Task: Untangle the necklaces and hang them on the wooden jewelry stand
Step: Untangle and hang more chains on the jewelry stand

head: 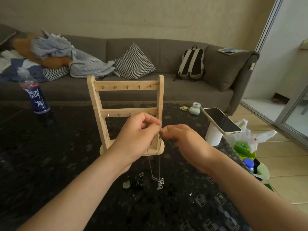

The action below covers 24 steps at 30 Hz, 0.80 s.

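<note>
Right at the centre of the dark speckled tabletop [50, 155], the person has a thin silver chain necklace [150, 165] pinched at its top by both hands. The left hand [138, 130] nips it between thumb and curled fingers, and the right hand [181, 137] does the same just beside it. Probably they're holding it up high so the rest hangs free and untwists. Its loose end pools on the tabletop at 6 o'clock, and a darker tangle with a pale heart-shaped pendant [135, 181] lies at 9 o'clock from that pool.

The pale wooden jewelry stand [126, 85] sits at 12 o'clock behind the hands. The hooks that show are bare, so nothing's hung yet.

Containers: at 3 o'clock a white plastic bag [250, 137] holds something green. A white cup [214, 135] has a cream-cased phone [221, 120] lying on top, so its inside can't be seen.
</note>
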{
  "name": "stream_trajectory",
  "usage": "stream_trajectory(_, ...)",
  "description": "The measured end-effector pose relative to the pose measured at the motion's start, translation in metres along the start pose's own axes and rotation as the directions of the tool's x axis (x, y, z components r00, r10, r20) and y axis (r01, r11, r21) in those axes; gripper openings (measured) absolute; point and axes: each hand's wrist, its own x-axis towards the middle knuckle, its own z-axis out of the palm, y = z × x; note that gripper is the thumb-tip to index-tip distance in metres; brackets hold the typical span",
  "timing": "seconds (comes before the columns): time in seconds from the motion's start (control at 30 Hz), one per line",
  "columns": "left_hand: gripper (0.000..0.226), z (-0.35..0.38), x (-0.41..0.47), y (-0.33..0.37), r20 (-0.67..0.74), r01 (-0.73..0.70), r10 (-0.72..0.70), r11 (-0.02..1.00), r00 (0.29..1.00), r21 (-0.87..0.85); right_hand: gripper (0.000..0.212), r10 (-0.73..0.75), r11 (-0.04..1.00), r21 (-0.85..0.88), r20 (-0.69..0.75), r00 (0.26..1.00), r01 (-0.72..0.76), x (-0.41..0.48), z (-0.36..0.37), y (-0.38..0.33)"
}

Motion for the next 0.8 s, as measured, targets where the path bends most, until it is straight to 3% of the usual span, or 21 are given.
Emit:
stream_trajectory(0.07,0.014,-0.002,0.000,-0.001,0.024,-0.015,0.015,1.000,1.000,-0.002,0.052,0.009,1.000,0.019,-0.013,1.000,-0.009,0.000,0.000,0.002)
stream_trajectory(0.13,0.015,-0.007,0.001,-0.002,0.042,-0.121,0.116,0.978,0.992,0.167,0.067,0.039,0.998,0.047,-0.026,0.999,-0.037,0.001,0.000,0.005)
stream_trajectory(0.23,0.015,-0.011,0.001,-0.004,0.094,-0.233,0.213,0.897,0.973,0.375,0.062,0.029,0.997,0.079,-0.063,0.998,-0.024,0.003,0.000,0.008)
stream_trajectory(0.37,0.017,-0.014,-0.001,0.000,0.095,-0.226,0.205,0.910,0.974,0.348,0.060,0.028,0.997,0.071,-0.096,0.995,-0.021,0.002,-0.001,0.007)
stream_trajectory(0.47,0.017,-0.014,-0.002,0.004,0.024,-0.137,0.135,0.965,0.991,0.223,0.069,0.013,0.999,0.034,-0.030,0.999,-0.012,-0.002,0.000,0.003)
stream_trajectory(0.57,0.017,-0.013,-0.001,0.005,0.023,0.055,-0.054,0.997,0.998,-0.047,0.040,-0.066,0.997,-0.031,0.013,0.998,0.066,-0.006,0.002,-0.002)
stream_trajectory(0.67,0.016,-0.015,-0.001,0.008,0.081,0.203,-0.186,0.928,0.979,-0.313,0.024,-0.224,0.971,-0.100,-0.055,0.973,0.218,-0.009,0.004,-0.003)
stream_trajectory(0.8,0.016,-0.019,0.002,0.006,0.121,0.246,-0.215,0.870,0.969,-0.428,0.009,-0.370,0.928,-0.131,-0.197,0.908,0.349,-0.009,0.009,-0.005)
